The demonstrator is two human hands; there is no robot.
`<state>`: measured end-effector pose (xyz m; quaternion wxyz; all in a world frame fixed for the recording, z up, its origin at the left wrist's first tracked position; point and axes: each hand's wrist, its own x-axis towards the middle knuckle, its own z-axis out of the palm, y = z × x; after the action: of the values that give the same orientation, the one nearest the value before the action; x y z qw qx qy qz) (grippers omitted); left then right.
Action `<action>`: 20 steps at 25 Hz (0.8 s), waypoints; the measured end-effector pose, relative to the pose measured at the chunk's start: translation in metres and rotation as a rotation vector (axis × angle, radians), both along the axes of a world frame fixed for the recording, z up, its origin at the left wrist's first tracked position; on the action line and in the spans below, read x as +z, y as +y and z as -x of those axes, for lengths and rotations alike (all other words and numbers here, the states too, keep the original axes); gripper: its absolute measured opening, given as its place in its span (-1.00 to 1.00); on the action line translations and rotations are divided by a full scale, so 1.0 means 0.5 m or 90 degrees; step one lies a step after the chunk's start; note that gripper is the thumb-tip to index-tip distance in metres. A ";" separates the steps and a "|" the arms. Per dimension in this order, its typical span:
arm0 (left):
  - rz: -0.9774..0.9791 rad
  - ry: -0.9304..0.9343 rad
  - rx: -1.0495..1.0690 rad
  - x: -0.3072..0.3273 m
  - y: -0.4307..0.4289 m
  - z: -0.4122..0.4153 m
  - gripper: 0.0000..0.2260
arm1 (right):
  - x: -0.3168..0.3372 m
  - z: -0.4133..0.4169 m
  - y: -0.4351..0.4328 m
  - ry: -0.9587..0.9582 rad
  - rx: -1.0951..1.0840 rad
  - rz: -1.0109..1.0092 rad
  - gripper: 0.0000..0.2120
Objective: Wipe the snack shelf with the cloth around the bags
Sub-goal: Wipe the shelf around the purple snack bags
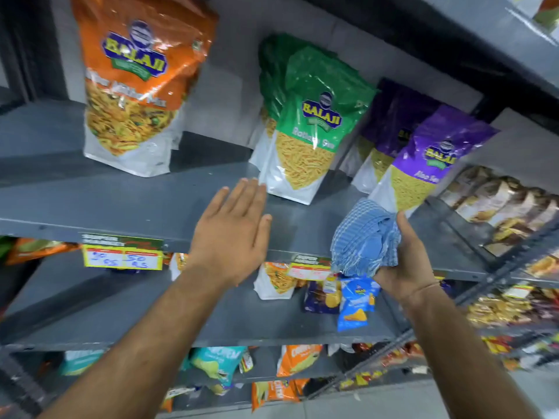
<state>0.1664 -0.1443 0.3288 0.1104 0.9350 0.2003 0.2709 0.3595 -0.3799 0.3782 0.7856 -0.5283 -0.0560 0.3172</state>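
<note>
A grey metal snack shelf [115, 204] runs across the view. On it stand an orange snack bag [136, 86] at the left, green bags [308, 125] in the middle and purple bags [423, 158] at the right. My left hand [233, 234] is flat and open over the shelf's front edge, its fingertips just left of the green bag's base. My right hand [405, 261] grips a bunched blue checked cloth [363, 237] at the shelf's front edge, just below the front purple bag.
Yellow price tags [122, 257] hang on the shelf's front lip. A lower shelf [181, 322] holds small blue, white and dark packets. More packets fill the shelves below and the adjoining rack [499, 207] at the right. Another shelf [490, 34] overhangs at the top right.
</note>
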 end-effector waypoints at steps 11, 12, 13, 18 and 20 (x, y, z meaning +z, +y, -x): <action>-0.011 0.108 -0.136 0.043 -0.258 -0.324 -0.33 | 0.077 -0.294 -0.298 -0.282 -0.396 0.144 -0.65; 0.002 0.115 -0.124 0.035 -0.274 -0.348 -0.30 | 0.083 -0.331 -0.309 -0.318 -0.398 0.171 -0.66; 0.006 0.129 -0.109 0.025 -0.287 -0.365 -0.26 | 0.088 -0.371 -0.313 -0.355 -0.396 0.201 -0.71; -0.035 0.186 -0.026 -0.014 -0.305 -0.400 -0.34 | 0.098 -0.581 -0.251 -0.534 -0.345 0.285 -0.76; -0.041 0.194 -0.011 -0.017 -0.305 -0.403 -0.33 | 0.089 -0.675 -0.195 -0.594 -0.324 0.357 -0.76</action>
<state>0.3677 -0.2969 0.3205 0.0514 0.9701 0.1978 0.1313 0.6969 -0.4774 0.4227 0.5598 -0.7958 -0.1812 -0.1436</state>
